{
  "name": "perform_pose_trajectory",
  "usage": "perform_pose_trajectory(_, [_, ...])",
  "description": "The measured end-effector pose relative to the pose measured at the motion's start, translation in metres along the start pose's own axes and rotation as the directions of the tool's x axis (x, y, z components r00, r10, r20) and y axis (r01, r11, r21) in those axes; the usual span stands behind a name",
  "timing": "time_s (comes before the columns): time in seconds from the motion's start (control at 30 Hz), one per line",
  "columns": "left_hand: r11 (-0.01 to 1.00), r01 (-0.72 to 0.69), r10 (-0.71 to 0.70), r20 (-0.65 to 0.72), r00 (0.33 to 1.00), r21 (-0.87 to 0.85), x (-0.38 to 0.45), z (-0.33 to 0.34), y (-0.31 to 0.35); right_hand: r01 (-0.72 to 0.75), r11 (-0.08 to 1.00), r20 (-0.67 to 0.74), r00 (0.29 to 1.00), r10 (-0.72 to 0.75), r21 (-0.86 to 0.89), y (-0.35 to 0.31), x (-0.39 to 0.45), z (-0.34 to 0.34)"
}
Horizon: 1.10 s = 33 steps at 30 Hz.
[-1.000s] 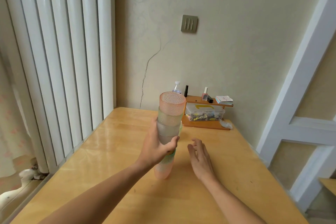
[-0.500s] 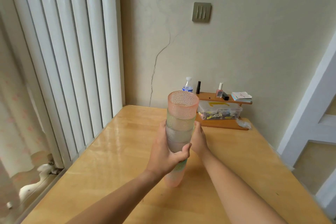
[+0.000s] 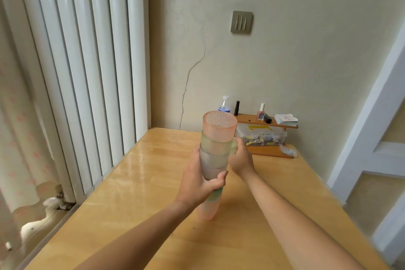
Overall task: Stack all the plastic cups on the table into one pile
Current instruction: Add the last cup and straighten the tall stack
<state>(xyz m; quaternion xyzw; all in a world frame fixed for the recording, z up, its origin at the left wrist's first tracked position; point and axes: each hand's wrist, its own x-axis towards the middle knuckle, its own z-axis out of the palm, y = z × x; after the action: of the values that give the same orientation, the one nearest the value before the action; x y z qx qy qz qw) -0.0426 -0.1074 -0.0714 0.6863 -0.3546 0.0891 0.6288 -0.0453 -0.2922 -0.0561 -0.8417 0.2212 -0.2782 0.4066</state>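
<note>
One stack [image 3: 213,160] of nested plastic cups stood on the table [image 3: 140,182], near its middle, and it serves as the landmark for everything else. Its top cup [image 3: 219,126] was pink and dimpled, mouth up; below it came pale green and frosted grey cups, then a green band and a pink base touching the wood. The stack leaned slightly, its top tilted away from the person and to the right. The left hand [image 3: 199,182] was wrapped around the lower middle of the stack, thumb across the near side and fingers curled behind, closed firmly on it. The right hand [image 3: 240,161] was just right of and behind the stack, at the level of the green cup; its fingers were curled around a pale green cup [image 3: 233,148], of which only an edge showed past the stack. How tightly they held it cannot be told. Beyond the stack, against the wall, sat a small wooden shelf [image 3: 266,121] with a clear box [image 3: 260,136] beneath its top board. On the shelf were a nail polish bottle [image 3: 261,112], a black tube [image 3: 237,108] and some cards [image 3: 286,119]. A water bottle [image 3: 224,105] stood directly behind the stack's rim. Left of the stack, white vertical slats [image 3: 87,61] ran along the table's edge.
</note>
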Motion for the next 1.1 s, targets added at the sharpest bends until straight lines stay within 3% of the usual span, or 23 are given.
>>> perform_pose_trajectory(0.17, [1.000,0.015,-0.016,0.054,0.998,0.013,-0.001,-0.006,0.002,0.033,0.998,-0.003,0.999,-0.033,-0.060,-0.028,-0.008,-0.048])
perform_pose_trajectory(0.3, [0.999,0.049,-0.047,0.115,0.992,-0.013,-0.005,-0.012,0.006,0.078,0.997,-0.117,0.990,-0.077,-0.001,-0.062,-0.013,-0.085])
perform_pose_trajectory(0.53, [0.989,0.149,-0.143,0.235,0.962,-0.011,-0.004,-0.018,0.007,0.281,0.960,-0.242,0.932,-0.269,0.015,-0.140,-0.031,-0.124])
perform_pose_trajectory(0.63, [0.986,0.167,-0.162,0.270,0.949,0.004,-0.003,-0.022,0.007,0.346,0.938,-0.192,0.923,-0.333,0.038,-0.165,-0.042,-0.121])
perform_pose_trajectory(0.73, [0.989,0.136,-0.150,0.329,0.932,0.063,-0.005,-0.027,0.006,0.370,0.929,-0.055,0.928,-0.368,0.030,-0.172,-0.051,-0.110])
perform_pose_trajectory(0.87, [0.981,0.184,-0.195,0.396,0.897,0.067,-0.017,-0.030,-0.007,0.373,0.924,0.123,0.924,-0.362,-0.087,-0.160,-0.060,-0.089])
perform_pose_trajectory(1.1, [0.985,0.140,-0.168,0.353,0.920,0.104,-0.019,-0.026,-0.020,0.369,0.929,0.102,0.924,-0.369,0.014,-0.142,-0.069,-0.075])
